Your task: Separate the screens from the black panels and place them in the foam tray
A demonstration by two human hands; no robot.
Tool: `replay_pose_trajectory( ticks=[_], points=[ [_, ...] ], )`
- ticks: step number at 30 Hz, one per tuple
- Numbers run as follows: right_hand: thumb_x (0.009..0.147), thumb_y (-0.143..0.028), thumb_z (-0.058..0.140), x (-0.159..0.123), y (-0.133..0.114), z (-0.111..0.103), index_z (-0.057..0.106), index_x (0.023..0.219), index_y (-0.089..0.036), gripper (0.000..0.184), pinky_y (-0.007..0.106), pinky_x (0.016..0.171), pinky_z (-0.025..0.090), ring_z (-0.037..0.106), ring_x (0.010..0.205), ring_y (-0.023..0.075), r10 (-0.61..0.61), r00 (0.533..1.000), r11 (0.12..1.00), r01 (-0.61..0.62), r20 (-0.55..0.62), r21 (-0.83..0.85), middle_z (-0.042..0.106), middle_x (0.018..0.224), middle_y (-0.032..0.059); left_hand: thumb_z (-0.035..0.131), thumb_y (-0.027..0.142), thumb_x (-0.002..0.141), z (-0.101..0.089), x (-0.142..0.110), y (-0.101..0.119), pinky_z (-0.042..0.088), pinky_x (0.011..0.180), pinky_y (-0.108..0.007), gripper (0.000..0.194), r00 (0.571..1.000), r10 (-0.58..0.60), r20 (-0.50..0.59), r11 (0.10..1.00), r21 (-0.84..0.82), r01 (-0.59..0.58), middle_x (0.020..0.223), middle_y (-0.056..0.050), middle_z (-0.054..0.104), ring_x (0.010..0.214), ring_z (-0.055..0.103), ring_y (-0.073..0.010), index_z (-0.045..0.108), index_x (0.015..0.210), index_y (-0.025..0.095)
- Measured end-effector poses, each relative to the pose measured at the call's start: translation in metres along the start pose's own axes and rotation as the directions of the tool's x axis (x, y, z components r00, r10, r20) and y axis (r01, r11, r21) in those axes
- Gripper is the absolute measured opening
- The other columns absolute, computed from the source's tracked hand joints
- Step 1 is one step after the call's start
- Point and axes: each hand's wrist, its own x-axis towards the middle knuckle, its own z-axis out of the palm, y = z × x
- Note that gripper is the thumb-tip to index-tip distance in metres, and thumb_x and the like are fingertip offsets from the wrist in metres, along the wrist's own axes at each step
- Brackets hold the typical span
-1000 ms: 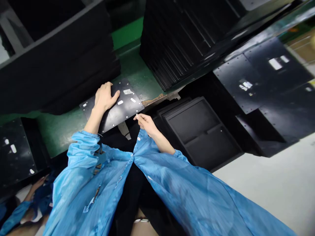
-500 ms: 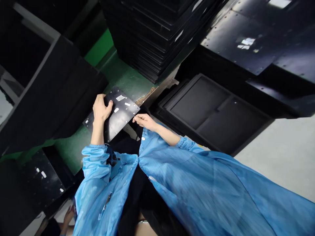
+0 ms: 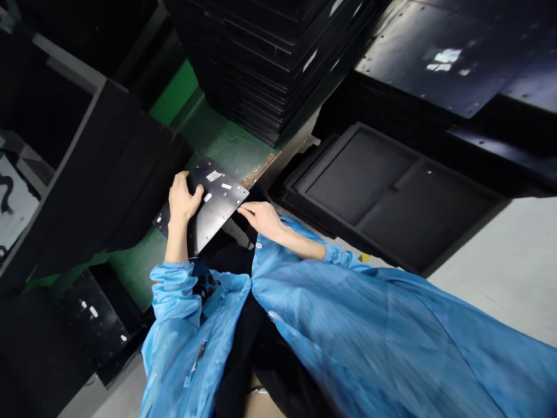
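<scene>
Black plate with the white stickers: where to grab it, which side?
Probably the near long edge of the black plate, pinched top and bottom from the wearer's side: it looks thin and flat, and that edge seems to reach just past the green bench, leaving room beneath.

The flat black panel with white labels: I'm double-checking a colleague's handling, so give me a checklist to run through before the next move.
1. Flat black panel with white labels resting on the green worktop: ok.
2. Left hand steadying the panel: ok, it lies spread on it.
3. Right hand at the panel: ok, fingertips at its near corner.
4. Right hand's grip: cannot tell whether the fingertips pinch anything small.
5. Worktop's front edge intact: not ok, a brown, chipped stretch shows beside the panel.
6. Tall stack of black trays apart from the panel: ok, green surface shows between them.
</scene>
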Motion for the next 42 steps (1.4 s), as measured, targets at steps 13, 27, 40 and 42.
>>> replay_pose_trajectory(
  ticks=[13, 27, 40, 42],
  points=[
    [0.119, -0.039, 0.044, 0.009, -0.052, -0.03, 0.079, 0.128, -0.026, 0.038, 0.03, 0.078, 0.043, 0.077, 0.107, 0.0245, 0.16, 0.966, 0.865, -0.04, 0.201, -0.5, 0.083, 0.122, 0.006, 0.084, 0.05, 0.089, -0.015, -0.076, 0.075, 0.024, 0.127, -0.085, 0.119, 0.92, 0.099, 0.379, 0.941, 0.266, -0.21, 0.186, -0.032, 0.0, 0.17, 0.003, -0.0593, 0.017, 0.181, 0.014],
    [0.117, -0.038, 0.045, 0.021, -0.06, -0.033, 0.082, 0.116, -0.021, 0.041, 0.035, 0.09, 0.055, 0.079, 0.112, 0.031, 0.159, 0.952, 0.8, 0.032, 0.262, -0.599, 0.083, 0.122, 0.0134, 0.077, 0.027, 0.087, -0.059, -0.058, 0.106, 0.061, 0.112, -0.053, 0.105, 0.858, 0.05, 0.511, 0.856, 0.421, -0.301, 0.18, -0.031, 0.03, 0.159, 0.046, -0.0516, 0.027, 0.177, 0.006],
    [0.116, -0.037, 0.044, 0.031, -0.094, -0.045, 0.076, 0.13, -0.02, 0.039, 0.04, 0.091, 0.058, 0.08, 0.107, 0.0333, 0.038, 0.925, 0.723, 0.235, 0.377, -0.65, 0.083, 0.114, 0.0147, 0.043, 0.031, 0.117, -0.145, -0.079, 0.07, 0.063, 0.102, -0.039, 0.045, 0.992, 0.124, -0.01, 0.966, 0.228, -0.118, 0.147, -0.01, 0.077, 0.129, 0.077, -0.0298, 0.063, 0.156, 0.023],
    [0.112, -0.042, 0.058, 0.04, -0.104, -0.04, 0.072, 0.144, -0.025, 0.039, 0.037, 0.091, 0.057, 0.08, 0.11, 0.0324, -0.049, 0.876, 0.724, 0.362, 0.479, -0.588, 0.083, 0.118, 0.0116, 0.044, 0.031, 0.117, -0.141, -0.084, 0.067, 0.063, 0.102, -0.037, 0.043, 0.99, 0.128, -0.057, 0.968, 0.224, -0.112, 0.147, -0.009, 0.076, 0.13, 0.077, -0.029, 0.064, 0.155, 0.024]
  ],
)
